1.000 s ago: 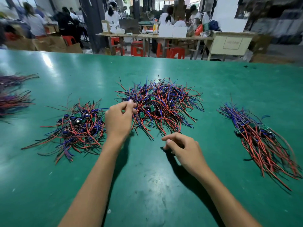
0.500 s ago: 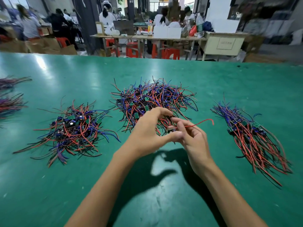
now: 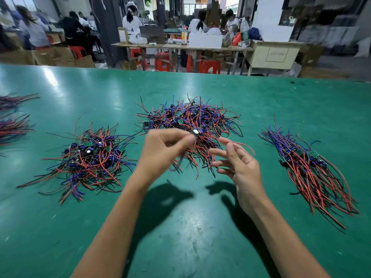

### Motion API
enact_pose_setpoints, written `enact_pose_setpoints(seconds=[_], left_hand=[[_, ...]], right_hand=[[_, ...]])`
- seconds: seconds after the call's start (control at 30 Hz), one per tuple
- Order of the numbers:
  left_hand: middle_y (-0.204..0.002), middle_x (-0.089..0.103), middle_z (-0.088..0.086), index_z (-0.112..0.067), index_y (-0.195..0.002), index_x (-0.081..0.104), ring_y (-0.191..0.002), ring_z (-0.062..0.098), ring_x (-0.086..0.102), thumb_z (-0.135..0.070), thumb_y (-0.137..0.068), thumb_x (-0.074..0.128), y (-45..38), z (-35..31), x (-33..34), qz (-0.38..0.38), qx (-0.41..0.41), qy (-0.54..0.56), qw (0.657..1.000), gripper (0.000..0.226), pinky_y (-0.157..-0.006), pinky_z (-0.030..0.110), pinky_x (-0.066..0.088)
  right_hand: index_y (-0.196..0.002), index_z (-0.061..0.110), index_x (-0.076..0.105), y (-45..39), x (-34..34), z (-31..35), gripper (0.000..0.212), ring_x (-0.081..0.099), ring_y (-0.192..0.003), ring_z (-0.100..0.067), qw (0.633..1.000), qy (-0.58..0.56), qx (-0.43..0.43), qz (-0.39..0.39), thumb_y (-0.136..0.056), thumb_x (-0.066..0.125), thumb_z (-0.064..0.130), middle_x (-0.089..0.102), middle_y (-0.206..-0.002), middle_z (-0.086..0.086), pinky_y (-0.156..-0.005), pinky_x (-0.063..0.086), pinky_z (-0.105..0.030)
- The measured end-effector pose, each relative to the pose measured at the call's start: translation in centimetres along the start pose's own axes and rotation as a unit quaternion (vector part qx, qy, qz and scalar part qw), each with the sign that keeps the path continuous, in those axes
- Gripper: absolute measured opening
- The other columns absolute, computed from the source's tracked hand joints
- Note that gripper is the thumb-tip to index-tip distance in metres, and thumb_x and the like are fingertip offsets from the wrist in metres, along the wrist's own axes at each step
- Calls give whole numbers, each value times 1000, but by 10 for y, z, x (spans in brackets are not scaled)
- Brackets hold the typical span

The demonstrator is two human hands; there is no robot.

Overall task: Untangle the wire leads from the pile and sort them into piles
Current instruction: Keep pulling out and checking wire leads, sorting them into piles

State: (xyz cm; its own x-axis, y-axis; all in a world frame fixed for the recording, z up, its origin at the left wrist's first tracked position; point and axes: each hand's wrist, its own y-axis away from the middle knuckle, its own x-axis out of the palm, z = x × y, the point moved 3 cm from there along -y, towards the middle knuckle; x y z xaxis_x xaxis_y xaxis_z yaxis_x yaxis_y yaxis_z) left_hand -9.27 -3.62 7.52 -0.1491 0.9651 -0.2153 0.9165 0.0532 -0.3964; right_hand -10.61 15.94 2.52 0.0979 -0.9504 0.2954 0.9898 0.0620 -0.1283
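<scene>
Wire lead (image 3: pixel 195 131) pinched in left hand (image 3: pixel 160 151), right hand (image 3: pixel 239 167) open, bare green table (image 3: pixel 180 227) below.

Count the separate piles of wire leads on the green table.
5. A tangled pile at left, the middle pile behind the hands, a combed pile at right, and two bundles cut by the left edge; more may lie outside the frame.

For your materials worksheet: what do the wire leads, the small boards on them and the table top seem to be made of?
Wire leads: probably plastic-sheathed, given the smooth red, blue and black colours.
Small boards: green flat rectangles, apparently circuit board.
Table top: green, semi-gloss with glare and scuffs, perhaps a rubber or vinyl mat.
</scene>
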Motion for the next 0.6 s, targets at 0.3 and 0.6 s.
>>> enact_pose_setpoints(seconds=[0.3, 0.6], left_hand=[[-84, 70, 17, -4, -92, 73, -86, 32, 61, -28, -91, 63, 20, 51, -124, -424, -216, -278, 834, 26, -83, 45, 54], [-112, 65, 14, -26, -107, 73, -110, 34, 54, -41, -90, 64, 3, 47, -67, -265, -149, -455, 837, 25, -90, 43, 43]], right_hand=[[-117, 23, 71, 5, 2, -15, 21, 67, -65, -11, 994, 77, 73, 33, -97, 64, 19, 79, -98, -4, -55, 50, -16], [-98, 28, 74, 7, 7, -33, 18, 69, -66, -2, 958, 280, 25, 61, -95, 65, 12, 78, -78, 4, -68, 52, -22]])
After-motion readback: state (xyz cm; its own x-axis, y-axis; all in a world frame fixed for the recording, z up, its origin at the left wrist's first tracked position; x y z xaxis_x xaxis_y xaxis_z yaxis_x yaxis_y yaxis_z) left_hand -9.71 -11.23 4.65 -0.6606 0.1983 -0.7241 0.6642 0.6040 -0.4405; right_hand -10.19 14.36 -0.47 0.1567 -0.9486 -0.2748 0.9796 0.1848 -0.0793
